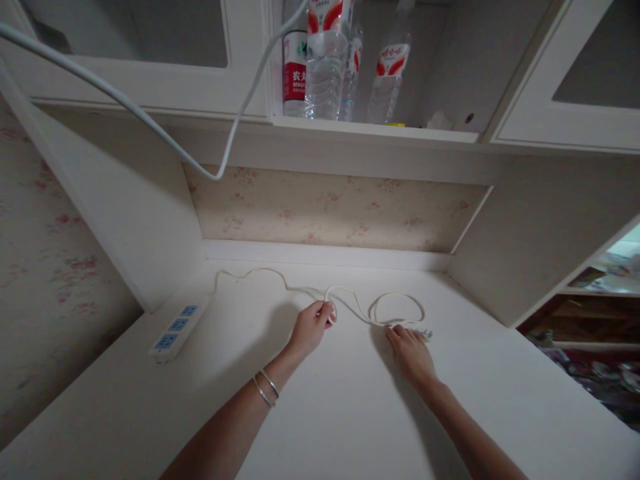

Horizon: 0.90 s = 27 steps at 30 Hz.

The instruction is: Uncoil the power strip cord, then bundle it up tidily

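The white cord (350,303) lies in loose loops on the tabletop (350,413) near the middle of its back edge, and trails from a power strip (174,328) at the left edge. The left hand (313,328) is closed, pinching one loop. The right hand (411,353) lies flat, fingers stretched, tips on the cord by its plug (426,333). Even, untwisted loops would likely serve best. Behind is floral wallpaper (330,210), and water bottles (327,60) stand on the shelf (375,130) above.

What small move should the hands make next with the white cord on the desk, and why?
Probably the right hand should close on the cord near its plug end and bring it toward the left hand. The left hand pinches one bend, the right only rests on the cord, and loops lie loose between them.
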Each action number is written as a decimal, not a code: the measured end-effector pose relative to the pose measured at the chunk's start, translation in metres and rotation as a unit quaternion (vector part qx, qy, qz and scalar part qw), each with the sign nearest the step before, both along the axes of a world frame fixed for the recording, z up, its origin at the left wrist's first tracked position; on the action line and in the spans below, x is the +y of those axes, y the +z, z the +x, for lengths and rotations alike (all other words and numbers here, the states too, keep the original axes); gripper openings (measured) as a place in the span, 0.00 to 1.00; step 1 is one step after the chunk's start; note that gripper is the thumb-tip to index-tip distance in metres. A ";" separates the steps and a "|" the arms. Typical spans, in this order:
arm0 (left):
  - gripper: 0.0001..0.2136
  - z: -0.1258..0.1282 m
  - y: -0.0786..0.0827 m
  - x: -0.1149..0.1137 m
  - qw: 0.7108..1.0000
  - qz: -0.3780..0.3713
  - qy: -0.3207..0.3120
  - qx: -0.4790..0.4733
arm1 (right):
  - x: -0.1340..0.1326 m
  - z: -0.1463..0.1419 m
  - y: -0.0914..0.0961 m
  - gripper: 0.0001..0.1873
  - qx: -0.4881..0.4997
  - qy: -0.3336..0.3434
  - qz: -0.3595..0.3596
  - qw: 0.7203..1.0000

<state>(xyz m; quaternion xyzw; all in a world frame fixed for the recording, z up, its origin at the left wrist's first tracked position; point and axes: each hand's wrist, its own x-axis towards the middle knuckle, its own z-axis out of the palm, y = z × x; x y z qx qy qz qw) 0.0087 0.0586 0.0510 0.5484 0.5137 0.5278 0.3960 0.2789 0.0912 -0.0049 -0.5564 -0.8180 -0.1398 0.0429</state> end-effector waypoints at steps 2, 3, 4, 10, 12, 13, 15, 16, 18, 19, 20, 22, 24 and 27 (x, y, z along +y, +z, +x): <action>0.22 0.005 0.011 0.004 1.000 0.010 -0.013 -0.016 | -0.007 -0.012 -0.002 0.17 0.003 0.032 -0.023 0.999; 0.21 0.009 0.015 0.006 0.999 0.014 -0.022 -0.022 | -0.011 -0.018 -0.003 0.18 0.010 0.048 -0.034 0.998; 0.21 0.013 0.020 0.008 0.999 0.016 -0.032 -0.026 | -0.016 -0.025 -0.003 0.19 0.020 0.062 -0.044 0.997; 0.20 0.036 0.030 0.018 0.997 0.017 -0.071 -0.021 | -0.047 -0.074 0.007 0.19 0.080 0.131 -0.087 0.984; 0.20 0.039 0.028 0.021 0.997 0.019 -0.078 -0.010 | -0.055 -0.087 0.011 0.17 0.089 0.150 -0.093 0.980; 0.20 0.039 0.027 0.021 0.997 0.020 -0.080 -0.002 | -0.058 -0.092 0.012 0.15 0.095 0.153 -0.095 0.979; 0.21 0.036 0.025 0.021 0.996 0.022 -0.085 0.019 | -0.062 -0.098 0.013 0.13 0.108 0.150 -0.097 0.978; 0.21 0.034 0.023 0.020 0.995 0.023 -0.089 0.029 | -0.062 -0.100 0.013 0.13 0.113 0.146 -0.097 0.978; 0.22 0.028 0.021 0.015 0.993 0.023 -0.110 0.048 | -0.063 -0.100 0.011 0.14 0.117 0.141 -0.094 0.979; 0.22 0.024 0.020 0.012 0.990 0.022 -0.126 0.059 | -0.062 -0.100 0.011 0.15 0.115 0.141 -0.091 0.979; 0.22 0.021 0.019 0.008 0.987 0.022 -0.143 0.074 | -0.062 -0.099 0.010 0.15 0.112 0.141 -0.088 0.980; 0.23 0.015 0.017 0.000 0.980 0.019 -0.164 0.112 | -0.060 -0.096 0.010 0.15 0.105 0.142 -0.082 0.981; 0.26 0.009 0.017 -0.008 0.975 0.015 -0.160 0.153 | -0.058 -0.091 0.011 0.15 0.100 0.143 -0.077 0.982; 0.29 0.000 0.017 -0.016 0.971 -0.004 -0.141 0.195 | -0.053 -0.077 0.014 0.14 0.090 0.142 -0.066 0.983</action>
